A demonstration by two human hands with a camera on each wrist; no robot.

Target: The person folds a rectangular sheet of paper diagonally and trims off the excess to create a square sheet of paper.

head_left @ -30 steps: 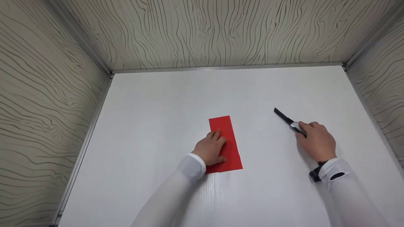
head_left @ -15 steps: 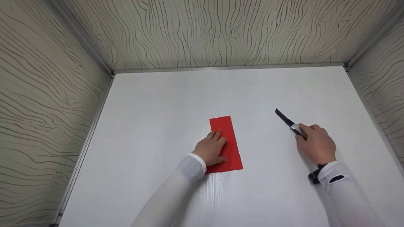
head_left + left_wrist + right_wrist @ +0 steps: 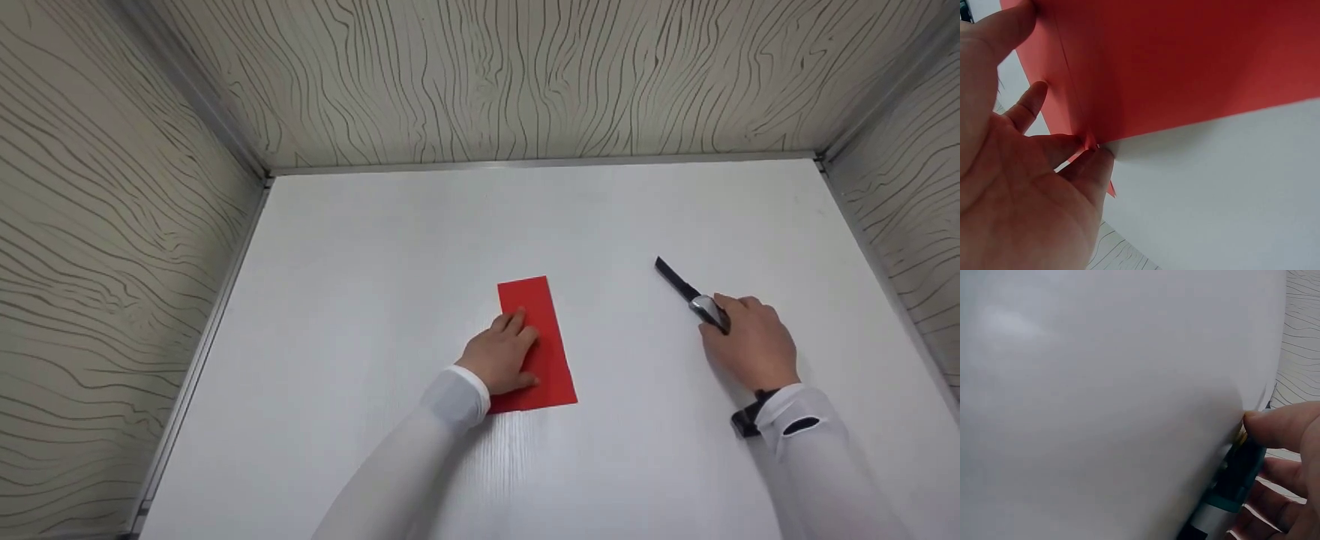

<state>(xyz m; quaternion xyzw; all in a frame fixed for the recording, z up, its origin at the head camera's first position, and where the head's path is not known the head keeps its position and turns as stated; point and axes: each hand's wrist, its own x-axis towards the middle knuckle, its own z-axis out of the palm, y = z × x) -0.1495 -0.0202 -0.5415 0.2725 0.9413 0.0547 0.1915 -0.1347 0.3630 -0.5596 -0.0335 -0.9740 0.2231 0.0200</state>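
Observation:
My left hand (image 3: 501, 352) lies on a narrow red sheet of paper (image 3: 555, 367) near the middle of the white table, its fingers spread and pressing down. In the left wrist view a thin lengthwise line runs through the paper (image 3: 1185, 56), and it puckers beside two fingertips (image 3: 1105, 154) at its edge. To the right, my right hand (image 3: 754, 341) grips a utility knife (image 3: 703, 304), apart from the paper. Its long black blade (image 3: 675, 277) points up and left. In the right wrist view the thumb (image 3: 1275, 424) rests along the dark knife body (image 3: 1235, 475).
The white table (image 3: 360, 262) has a grey metal rim (image 3: 450, 165) at the back. Wood-grain panels (image 3: 487, 82) stand behind and on both sides. A black device (image 3: 746, 421) is strapped at the right wrist.
The left hand and the paper stay in place. My right hand has shifted only slightly with the knife, and a little more of the knife's silver part shows between the fingers.

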